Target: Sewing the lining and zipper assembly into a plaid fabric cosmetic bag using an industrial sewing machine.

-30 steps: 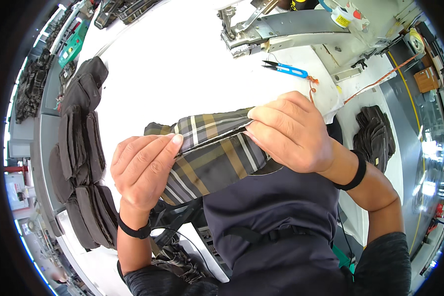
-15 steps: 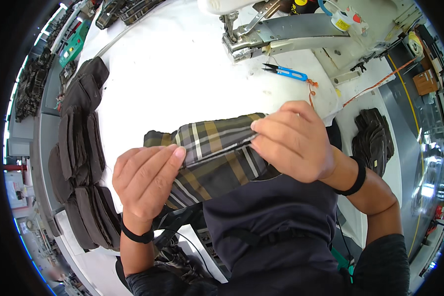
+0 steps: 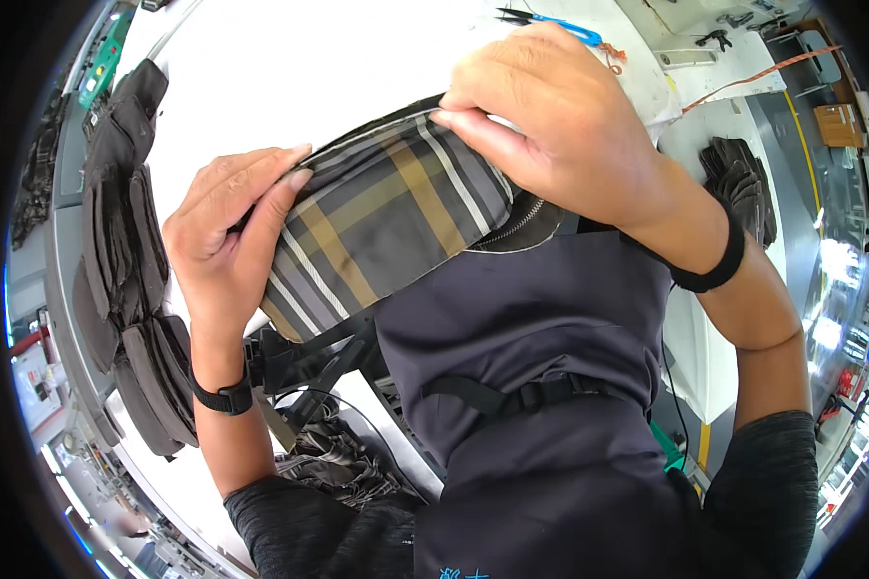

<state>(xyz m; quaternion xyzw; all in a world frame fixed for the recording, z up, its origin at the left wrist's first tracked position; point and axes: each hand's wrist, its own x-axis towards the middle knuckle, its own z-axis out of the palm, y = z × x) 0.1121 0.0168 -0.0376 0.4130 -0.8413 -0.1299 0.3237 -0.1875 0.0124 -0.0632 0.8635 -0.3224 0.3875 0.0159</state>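
A plaid fabric piece point(image 3: 377, 217) in dark grey, olive-brown and white hangs between my two hands, over the near edge of the white table. My left hand point(image 3: 237, 222) pinches its upper left corner between thumb and fingers. With thumb and forefinger, my right hand point(image 3: 541, 106) grips the upper right end. The top edge is pulled fairly straight and shows a pale seam line. At the lower right, a dark flap with a zipper point(image 3: 512, 227) shows under the plaid, close to my apron point(image 3: 521, 318).
Stacks of dark brown fabric pieces point(image 3: 121, 232) line the table's left side. Blue thread snips point(image 3: 560, 27) lie beyond my right hand, tied to an orange cord point(image 3: 763, 75). More dark pieces point(image 3: 739, 179) rest at the right. Crumpled plaid cloth point(image 3: 338, 463) sits low at the left.
The plaid piece has turned so a broader face shows, with the zipper now visible. Both hands sit higher in the picture and farther apart. The view has shifted, taking the sewing machine out of sight.
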